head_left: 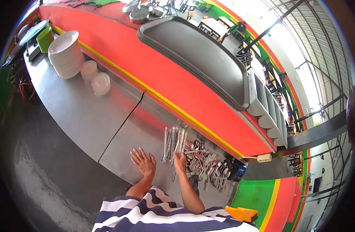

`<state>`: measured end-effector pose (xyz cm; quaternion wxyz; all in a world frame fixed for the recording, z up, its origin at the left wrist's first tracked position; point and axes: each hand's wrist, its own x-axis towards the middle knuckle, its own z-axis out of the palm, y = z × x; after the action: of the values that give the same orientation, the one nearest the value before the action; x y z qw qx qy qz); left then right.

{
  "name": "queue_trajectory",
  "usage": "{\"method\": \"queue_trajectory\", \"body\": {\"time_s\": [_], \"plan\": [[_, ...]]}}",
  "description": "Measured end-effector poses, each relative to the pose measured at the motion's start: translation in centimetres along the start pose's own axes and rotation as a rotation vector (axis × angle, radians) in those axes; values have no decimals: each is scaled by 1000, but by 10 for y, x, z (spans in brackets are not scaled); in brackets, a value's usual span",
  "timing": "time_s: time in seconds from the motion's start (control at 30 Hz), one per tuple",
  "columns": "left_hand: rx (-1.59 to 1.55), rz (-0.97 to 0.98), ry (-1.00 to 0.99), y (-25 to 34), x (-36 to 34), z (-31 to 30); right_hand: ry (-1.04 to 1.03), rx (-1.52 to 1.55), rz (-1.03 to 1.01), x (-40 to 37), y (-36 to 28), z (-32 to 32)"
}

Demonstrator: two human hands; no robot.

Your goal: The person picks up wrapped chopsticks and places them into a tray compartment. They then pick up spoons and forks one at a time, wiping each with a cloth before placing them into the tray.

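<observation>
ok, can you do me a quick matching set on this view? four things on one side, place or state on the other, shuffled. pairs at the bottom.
Things
1. left hand
2. tray stack
3. tall white stack
4. loose cutlery pile

Place or state
A. on top of the red ledge
B. heaped just to the right of the right hand
C. open, fingers spread, holding nothing
D. on the steel counter, next to the green container

Pairs: 1-C, 2-A, 3-D, 4-B
</observation>
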<state>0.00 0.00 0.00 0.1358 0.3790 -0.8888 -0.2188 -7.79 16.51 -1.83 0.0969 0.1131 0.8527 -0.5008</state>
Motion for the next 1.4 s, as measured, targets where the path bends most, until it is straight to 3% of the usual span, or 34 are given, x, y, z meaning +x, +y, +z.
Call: {"method": "queue_trajectory", "body": {"time_s": [0.07, 0.1, 0.33, 0.43, 0.57, 0.73, 0.83, 0.97, 1.13, 1.27, 1.37, 1.4], "plan": [[-29, 1, 2, 9, 1, 11, -66, 273, 30, -5, -14, -7], [15, 20, 20, -20, 7, -16, -60, 390, 11, -36, -23, 22], [-28, 31, 20, -3, -5, -11, 129, 636, -239, -74, -36, -7], [-4, 35, 30, -5, -5, -8, 245, 570, -373, -107, -56, -17], [14, 33, 22, -6, -10, -3, 452, 475, -393, -139, -38, -4], [48, 57, 55, -7, -12, 1, 466, 150, -363, -136, 20, 8], [50, 62, 62, -8, -15, 1, 379, 308, -389, -131, 36, 9], [40, 57, 65, -11, -14, 4, 424, -27, -480, -127, 47, 3], [-35, 79, 80, -11, -16, -5, 407, 224, -216, -121, 30, -10], [-141, 241, 36, -25, -13, 7, 272, 135, -317, -114, -13, -41], [-977, 576, -398, 7, 5, 2, 268, 103, -390, -107, -15, -38], [-1205, 484, -578, 40, -5, -26, 122, 103, -252, -119, -35, -47]]}}
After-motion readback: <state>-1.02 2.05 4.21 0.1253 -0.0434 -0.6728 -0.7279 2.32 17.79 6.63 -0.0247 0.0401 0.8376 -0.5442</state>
